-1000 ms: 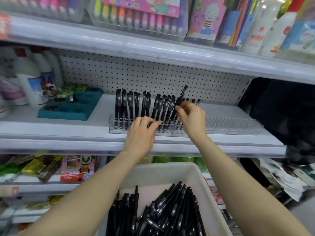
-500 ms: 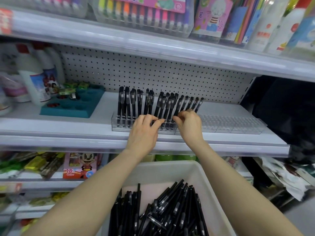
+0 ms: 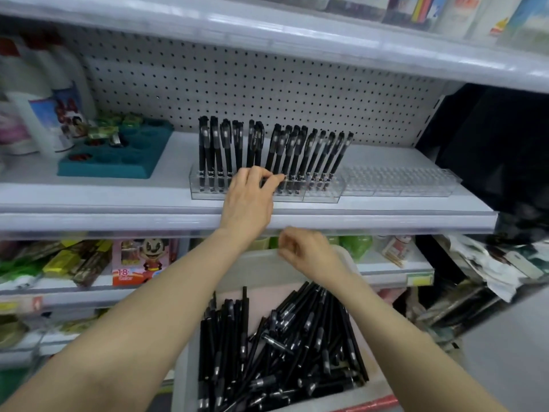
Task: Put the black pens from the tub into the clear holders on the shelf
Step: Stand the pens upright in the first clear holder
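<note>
Roughly half-done: my left fingers (image 3: 269,179) are pinching among standing pens (image 3: 276,153); my right fingers (image 3: 289,248), curled empty, are hovering above the full tub (image 3: 255,266); beyond, clear holders (image 3: 398,182) are waiting.

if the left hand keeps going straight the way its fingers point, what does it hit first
Probably the black pens standing in the clear holder: the left hand already has its fingertips at their lower barrels, though depth is hard to judge.

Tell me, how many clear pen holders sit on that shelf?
2. One clear holder, left, filled with standing black pens, with the left hand at its front. The other holder, right of it, has no pens. Seams suggest joined sections, so the count is uncertain.
</note>
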`<state>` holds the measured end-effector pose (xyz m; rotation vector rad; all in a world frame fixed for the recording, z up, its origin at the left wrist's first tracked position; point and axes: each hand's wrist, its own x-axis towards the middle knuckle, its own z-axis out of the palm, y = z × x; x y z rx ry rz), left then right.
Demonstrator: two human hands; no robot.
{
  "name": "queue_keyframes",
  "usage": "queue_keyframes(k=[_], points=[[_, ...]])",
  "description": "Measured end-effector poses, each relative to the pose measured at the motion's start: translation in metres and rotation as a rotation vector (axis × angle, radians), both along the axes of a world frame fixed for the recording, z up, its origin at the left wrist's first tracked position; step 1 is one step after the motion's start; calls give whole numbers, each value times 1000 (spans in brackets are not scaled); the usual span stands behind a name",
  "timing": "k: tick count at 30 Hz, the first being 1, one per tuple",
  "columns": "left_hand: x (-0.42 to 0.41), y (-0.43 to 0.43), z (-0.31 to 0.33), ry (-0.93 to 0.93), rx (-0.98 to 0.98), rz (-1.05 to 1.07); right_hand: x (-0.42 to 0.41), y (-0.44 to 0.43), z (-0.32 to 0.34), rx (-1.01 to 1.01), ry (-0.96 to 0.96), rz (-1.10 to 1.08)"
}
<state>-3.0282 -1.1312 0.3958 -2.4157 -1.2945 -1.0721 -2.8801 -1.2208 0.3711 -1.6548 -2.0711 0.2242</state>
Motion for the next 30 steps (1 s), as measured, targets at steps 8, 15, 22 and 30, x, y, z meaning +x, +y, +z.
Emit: queue_keyframes(k=[8, 15, 22, 30], points=[[-1, -1, 0, 9, 11, -5, 11, -18, -41, -650, -336, 97], [-1, -3, 2, 17, 5, -5, 17, -12, -36, -620, -273, 102], [0, 3, 7, 71, 67, -20, 32, -2, 53, -419, 222, 111], [9, 4, 4, 27, 58, -66, 55, 25, 117, 177, 536, -209]])
